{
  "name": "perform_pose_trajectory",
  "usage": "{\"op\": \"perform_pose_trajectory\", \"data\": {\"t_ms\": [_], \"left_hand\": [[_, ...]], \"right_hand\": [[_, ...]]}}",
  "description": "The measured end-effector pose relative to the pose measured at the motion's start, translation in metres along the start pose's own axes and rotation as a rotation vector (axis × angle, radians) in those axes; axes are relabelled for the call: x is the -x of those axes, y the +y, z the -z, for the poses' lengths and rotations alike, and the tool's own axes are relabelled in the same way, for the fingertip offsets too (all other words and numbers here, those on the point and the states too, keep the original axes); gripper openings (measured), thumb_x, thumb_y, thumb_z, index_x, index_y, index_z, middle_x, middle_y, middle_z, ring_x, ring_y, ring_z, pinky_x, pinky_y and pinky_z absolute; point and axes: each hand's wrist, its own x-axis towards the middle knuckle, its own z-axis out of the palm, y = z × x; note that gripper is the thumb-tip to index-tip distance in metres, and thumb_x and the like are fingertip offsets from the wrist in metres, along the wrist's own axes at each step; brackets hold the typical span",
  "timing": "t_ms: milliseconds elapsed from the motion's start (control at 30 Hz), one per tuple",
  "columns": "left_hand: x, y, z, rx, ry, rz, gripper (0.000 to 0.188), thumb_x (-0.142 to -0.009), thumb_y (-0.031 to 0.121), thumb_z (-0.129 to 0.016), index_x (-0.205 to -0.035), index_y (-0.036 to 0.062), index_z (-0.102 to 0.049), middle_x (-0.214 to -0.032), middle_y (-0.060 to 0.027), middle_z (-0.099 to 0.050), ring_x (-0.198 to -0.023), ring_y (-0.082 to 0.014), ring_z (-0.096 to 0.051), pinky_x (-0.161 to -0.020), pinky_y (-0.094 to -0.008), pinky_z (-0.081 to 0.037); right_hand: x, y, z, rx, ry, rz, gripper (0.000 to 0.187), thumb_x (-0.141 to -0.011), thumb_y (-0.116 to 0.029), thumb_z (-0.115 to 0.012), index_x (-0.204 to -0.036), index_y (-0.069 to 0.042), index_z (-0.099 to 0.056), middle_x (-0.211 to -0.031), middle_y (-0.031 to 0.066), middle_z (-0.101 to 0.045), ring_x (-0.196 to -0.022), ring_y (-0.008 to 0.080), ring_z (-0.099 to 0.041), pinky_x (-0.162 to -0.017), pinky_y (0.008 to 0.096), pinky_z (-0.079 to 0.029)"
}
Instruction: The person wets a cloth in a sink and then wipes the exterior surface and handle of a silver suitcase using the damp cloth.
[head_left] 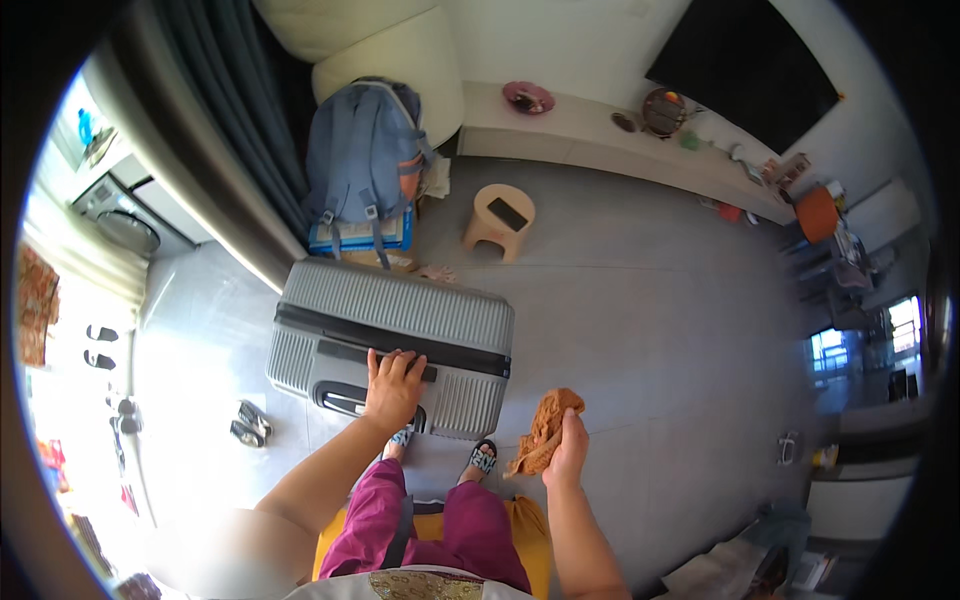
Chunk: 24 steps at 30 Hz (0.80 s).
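Note:
A large grey ribbed suitcase stands on the floor in front of my feet, with a dark band around its middle and a black handle on the side facing me. My left hand rests on this side, its fingers curled over the handle; their undersides are hidden. To the right of the suitcase, my right hand grips a crumpled orange-brown cloth between thumb and fingers. The cloth hangs in the air, apart from the suitcase.
A blue-grey backpack sits behind the suitcase. Beyond it stands a beige stool with a dark flat object on top. A low cabinet runs along the far wall. Shoes lie at left. I sit on something yellow.

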Motion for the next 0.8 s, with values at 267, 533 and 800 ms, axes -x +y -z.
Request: {"op": "perform_pose_trajectory", "data": {"t_ms": [267,533,800], "left_hand": [[0.045,0.020,0.008,0.119,0.119,0.004,0.044,-0.071,0.012,-0.076,-0.113,0.0137,-0.065,-0.108,-0.0046,-0.056,-0.103,-0.0275,-0.052,-0.104,-0.0560,-0.027],[0.129,0.075,-0.003,0.067,0.299,0.033,0.044,-0.071,0.008,-0.074,-0.114,0.0106,-0.064,-0.106,-0.0049,-0.055,-0.103,-0.0270,-0.052,-0.101,-0.0527,-0.028],[0.184,0.105,-0.014,0.078,0.440,-0.055,0.039,-0.074,0.010,-0.074,-0.112,0.0088,-0.064,-0.105,-0.0058,-0.056,-0.103,-0.0261,-0.052,-0.094,-0.0464,-0.031]], "right_hand": [[-0.031,0.023,0.014,0.335,-0.157,0.168,0.019,-0.091,-0.013,-0.067,-0.104,-0.003,-0.056,-0.078,-0.0015,-0.055,-0.067,0.0040,-0.047,-0.058,0.0212,-0.038],[0.005,0.044,0.036,0.613,-0.531,0.662,0.023,-0.090,-0.010,-0.067,-0.110,0.002,-0.067,-0.090,0.0019,-0.067,-0.078,0.0055,-0.058,-0.073,0.0209,-0.048],[0.071,0.041,0.107,0.443,-0.429,0.788,0.025,-0.091,-0.010,-0.066,-0.113,0.002,-0.066,-0.092,0.0007,-0.065,-0.081,0.0053,-0.056,-0.074,0.0205,-0.047]]}}
